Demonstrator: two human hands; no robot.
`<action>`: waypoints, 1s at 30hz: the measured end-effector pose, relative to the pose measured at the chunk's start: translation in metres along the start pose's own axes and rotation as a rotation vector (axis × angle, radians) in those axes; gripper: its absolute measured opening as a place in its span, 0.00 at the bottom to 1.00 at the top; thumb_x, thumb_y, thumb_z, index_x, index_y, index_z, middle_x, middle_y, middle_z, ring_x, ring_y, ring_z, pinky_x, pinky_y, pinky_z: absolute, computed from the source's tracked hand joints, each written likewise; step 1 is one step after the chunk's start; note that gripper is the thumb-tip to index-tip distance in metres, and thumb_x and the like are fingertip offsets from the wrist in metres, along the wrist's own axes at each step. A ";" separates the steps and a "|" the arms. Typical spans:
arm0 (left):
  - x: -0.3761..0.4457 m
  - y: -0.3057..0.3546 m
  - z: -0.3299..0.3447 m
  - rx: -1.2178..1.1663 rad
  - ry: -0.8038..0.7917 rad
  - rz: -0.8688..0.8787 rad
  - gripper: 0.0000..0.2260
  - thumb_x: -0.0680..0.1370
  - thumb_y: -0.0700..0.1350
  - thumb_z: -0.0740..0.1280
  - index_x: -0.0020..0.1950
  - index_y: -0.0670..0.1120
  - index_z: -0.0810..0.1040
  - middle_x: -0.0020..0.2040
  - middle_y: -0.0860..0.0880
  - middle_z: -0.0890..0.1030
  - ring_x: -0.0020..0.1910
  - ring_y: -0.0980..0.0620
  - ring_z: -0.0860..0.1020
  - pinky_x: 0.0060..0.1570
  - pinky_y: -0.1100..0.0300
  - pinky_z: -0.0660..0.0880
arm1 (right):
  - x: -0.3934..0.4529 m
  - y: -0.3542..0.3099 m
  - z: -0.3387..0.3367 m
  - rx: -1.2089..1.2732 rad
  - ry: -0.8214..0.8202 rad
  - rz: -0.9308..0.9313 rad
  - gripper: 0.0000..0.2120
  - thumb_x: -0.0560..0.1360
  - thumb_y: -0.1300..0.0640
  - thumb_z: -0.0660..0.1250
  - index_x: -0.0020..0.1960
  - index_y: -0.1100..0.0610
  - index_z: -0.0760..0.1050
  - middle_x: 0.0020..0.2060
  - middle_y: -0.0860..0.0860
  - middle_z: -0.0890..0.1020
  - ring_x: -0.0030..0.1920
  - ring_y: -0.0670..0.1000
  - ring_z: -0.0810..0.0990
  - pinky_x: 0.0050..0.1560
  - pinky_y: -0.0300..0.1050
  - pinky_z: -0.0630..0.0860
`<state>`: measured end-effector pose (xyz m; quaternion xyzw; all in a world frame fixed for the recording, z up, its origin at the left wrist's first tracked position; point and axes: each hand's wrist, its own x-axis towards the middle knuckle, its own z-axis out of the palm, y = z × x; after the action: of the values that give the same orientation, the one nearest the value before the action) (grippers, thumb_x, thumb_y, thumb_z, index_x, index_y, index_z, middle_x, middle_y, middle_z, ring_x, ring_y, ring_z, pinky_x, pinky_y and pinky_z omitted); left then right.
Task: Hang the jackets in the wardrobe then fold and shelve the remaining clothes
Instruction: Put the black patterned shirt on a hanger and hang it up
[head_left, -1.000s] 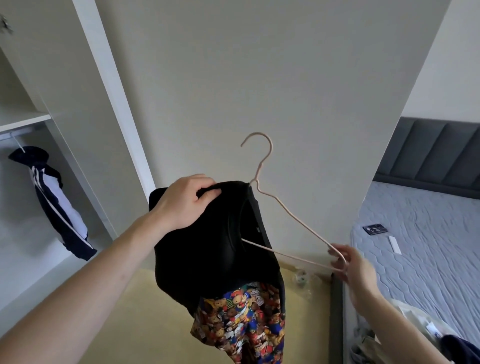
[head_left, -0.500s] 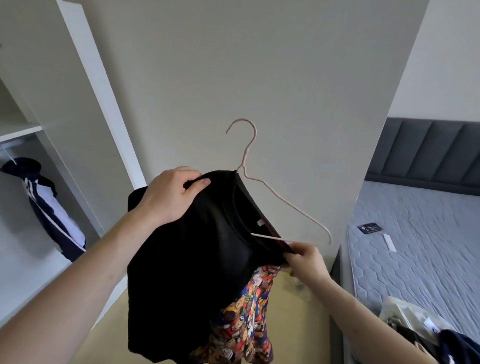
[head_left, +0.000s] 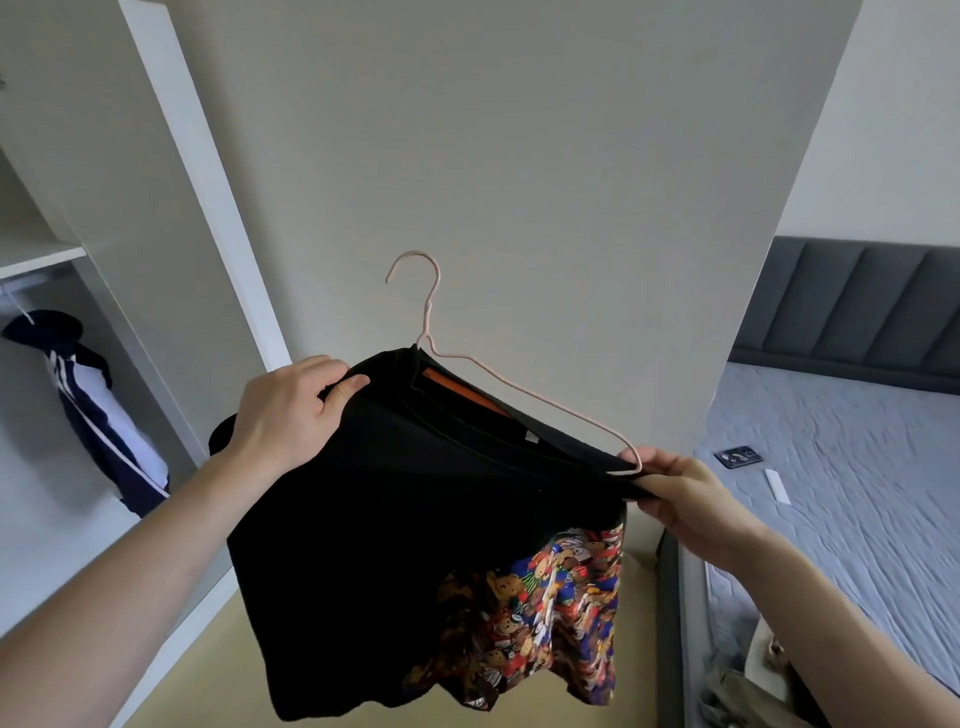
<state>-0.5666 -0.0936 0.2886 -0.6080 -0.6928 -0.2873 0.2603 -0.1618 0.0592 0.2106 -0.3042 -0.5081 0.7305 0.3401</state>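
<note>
White wardrobe (head_left: 171, 218) at left, dark jacket (head_left: 98, 415) hanging inside; grey bed (head_left: 841, 467) at right, phone (head_left: 737, 457) lying on it. Held up in the middle: black garment (head_left: 415, 519) with teddy-bear print, draped on pink hanger (head_left: 431, 312). Left hand (head_left: 291, 415) gripping one shoulder, right hand (head_left: 680, 493) pinching the other.
</note>
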 end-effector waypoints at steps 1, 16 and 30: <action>-0.002 0.002 0.000 0.002 0.047 0.038 0.20 0.82 0.57 0.60 0.34 0.49 0.61 0.30 0.52 0.60 0.28 0.48 0.62 0.27 0.61 0.57 | 0.000 -0.002 0.000 0.080 -0.019 0.026 0.24 0.78 0.76 0.57 0.41 0.56 0.86 0.39 0.54 0.84 0.33 0.45 0.82 0.29 0.32 0.75; -0.008 0.011 0.000 -0.198 -0.056 0.102 0.23 0.81 0.56 0.59 0.32 0.44 0.61 0.24 0.47 0.61 0.25 0.42 0.60 0.25 0.54 0.61 | -0.005 -0.037 0.006 0.343 0.167 0.057 0.18 0.77 0.75 0.55 0.43 0.54 0.71 0.49 0.49 0.85 0.34 0.42 0.79 0.21 0.32 0.61; -0.033 0.000 0.005 -0.418 -0.190 -0.108 0.23 0.81 0.58 0.57 0.32 0.46 0.58 0.24 0.52 0.59 0.25 0.53 0.58 0.27 0.55 0.58 | -0.017 -0.053 0.023 0.363 0.149 -0.063 0.16 0.71 0.74 0.53 0.37 0.54 0.65 0.40 0.47 0.75 0.39 0.47 0.69 0.31 0.38 0.61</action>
<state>-0.5624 -0.1132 0.2619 -0.6352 -0.6710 -0.3795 0.0464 -0.1605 0.0465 0.2692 -0.2751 -0.3509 0.7745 0.4488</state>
